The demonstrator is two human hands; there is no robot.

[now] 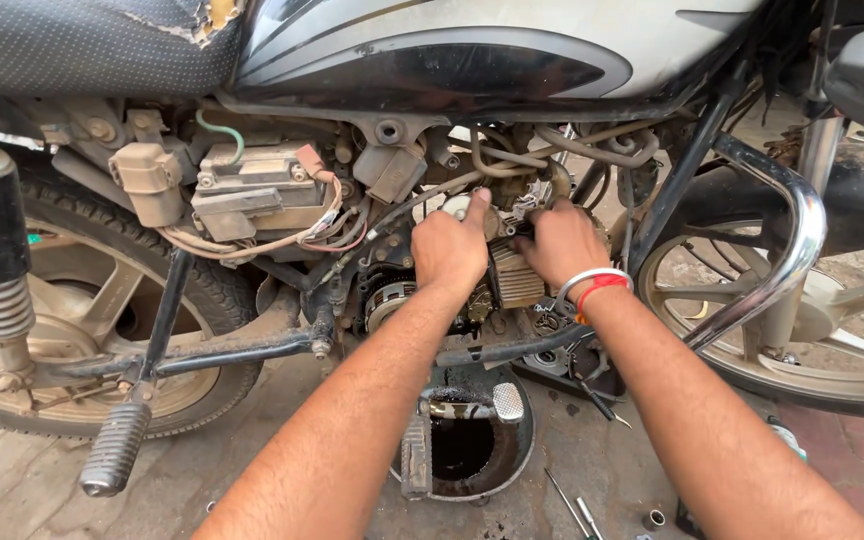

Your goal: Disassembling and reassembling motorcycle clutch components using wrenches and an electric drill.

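Both hands at the motorcycle engine (pixel 507 275), under the silver fuel tank (pixel 492 45). Left hand (pixel 449 250) loosely clenched, thumb up against a round silver engine part (pixel 459 206). Right hand (pixel 562 242) curled, fingertips tucked into the cylinder head; grip hidden, cannot tell on what. Red and white bangles (pixel 592 288) on right wrist. Oil drain pan (pixel 477 440) on the floor below, screwdriver (pixel 564 500) beside.

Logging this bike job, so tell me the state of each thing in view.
Engine: side cover off, gears exposed.
Pan: under engine, holds dark oil.
Seat: torn.
Left hand: on engine, thumb up.
Right hand: on engine top.
Screwdriver: lying on ground.
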